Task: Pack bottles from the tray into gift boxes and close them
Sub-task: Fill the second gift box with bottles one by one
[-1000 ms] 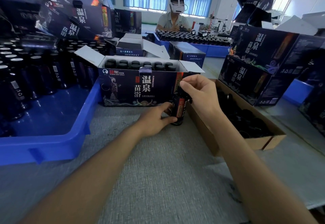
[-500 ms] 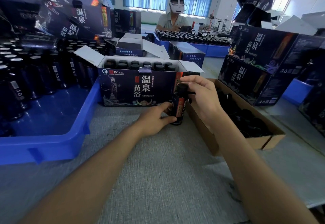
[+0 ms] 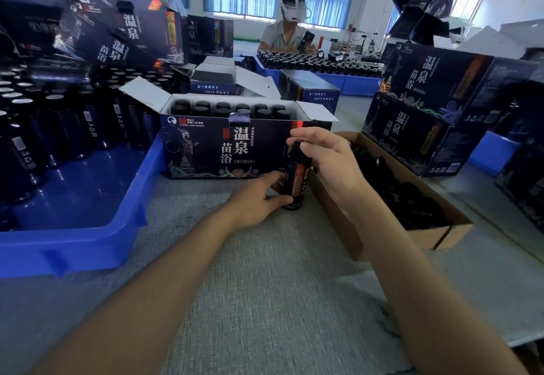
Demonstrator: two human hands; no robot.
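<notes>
Gift box point(image 3: 223, 145) in front of me is showing "PICC" at top left and big white "温泉 / 苗浴" in the centre, with a figure drawing beside it; the smaller print is blurring out. Its flaps are standing open and two rows of black caps are showing inside. The bottle point(image 3: 294, 178) is standing upright on the grey table point(image 3: 265, 286), just in front of the box's right end: dark glass, black cap, and an orange-red label with a round emblem whose text is too small to read. My left hand point(image 3: 256, 201) is gripping its lower half, thumb lying across the front near the base. My right hand point(image 3: 326, 159) is coming in from above, forefinger and thumb pinching the cap and the other fingers fanning out loosely. The blue tray point(image 3: 88, 198) is sitting to the left with more dark bottles point(image 3: 59, 127) standing in it. The brown carton point(image 3: 332, 212) is sitting just right of the bottle, with dark contents I can't make out.
</notes>
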